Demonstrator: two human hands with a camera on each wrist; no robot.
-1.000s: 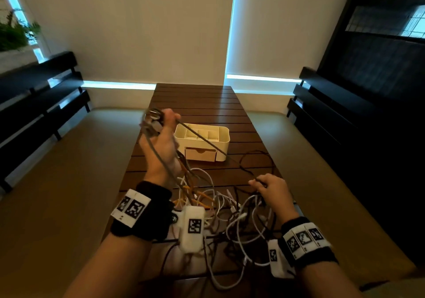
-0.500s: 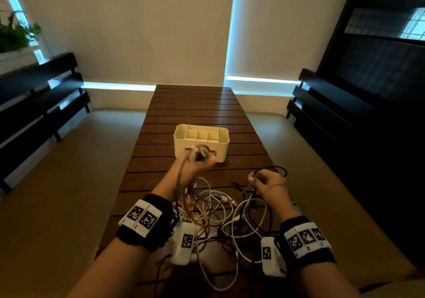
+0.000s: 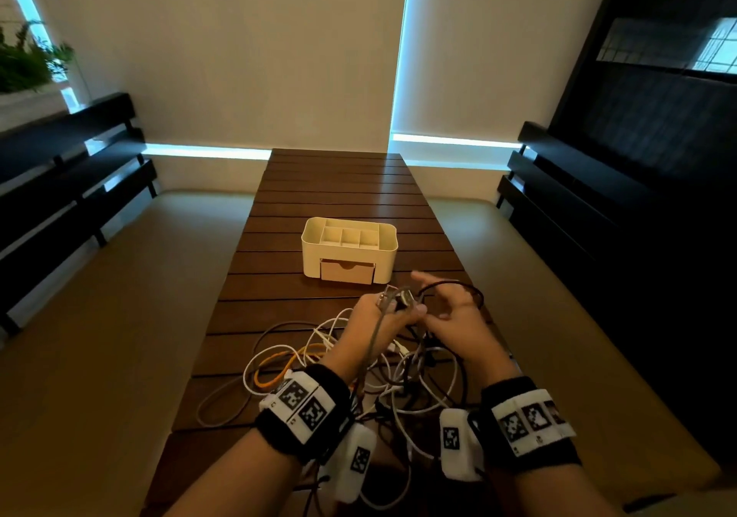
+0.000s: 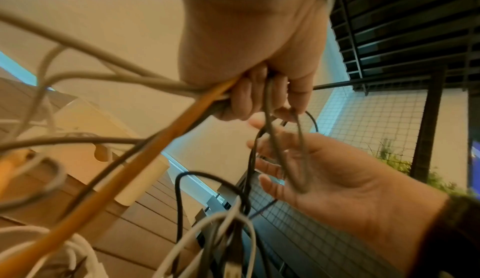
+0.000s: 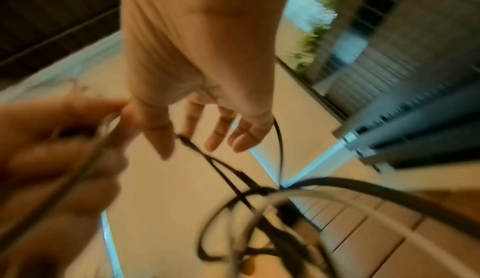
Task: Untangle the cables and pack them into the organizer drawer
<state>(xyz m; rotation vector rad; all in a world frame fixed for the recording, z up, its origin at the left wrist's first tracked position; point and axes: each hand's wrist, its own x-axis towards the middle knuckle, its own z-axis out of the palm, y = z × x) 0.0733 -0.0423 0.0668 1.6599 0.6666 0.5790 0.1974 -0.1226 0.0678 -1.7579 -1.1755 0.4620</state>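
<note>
My left hand (image 3: 393, 309) grips a coiled grey cable (image 3: 401, 297) just in front of the cream organizer (image 3: 349, 249); its drawer (image 3: 347, 271) is pushed in. In the left wrist view the fingers (image 4: 249, 100) curl round the grey cable's loops (image 4: 285, 149), and orange and white strands run past the palm. My right hand (image 3: 438, 297) is held beside it, palm up, fingers spread. A thin black cable (image 3: 472, 289) loops over that hand and hangs below the fingers (image 5: 221, 130) in the right wrist view. The tangled pile (image 3: 359, 369) lies on the table under both wrists.
The slatted wooden table (image 3: 339, 189) runs away from me, with the organizer at its middle. Black benches (image 3: 67, 165) line both sides, over tan floor. An orange cable (image 3: 279, 361) and white loops spread left of the pile.
My left hand came down from its raised position and moved right, to in front of the organizer. My right hand let go its pinch on the black cable and opened beside the left.
</note>
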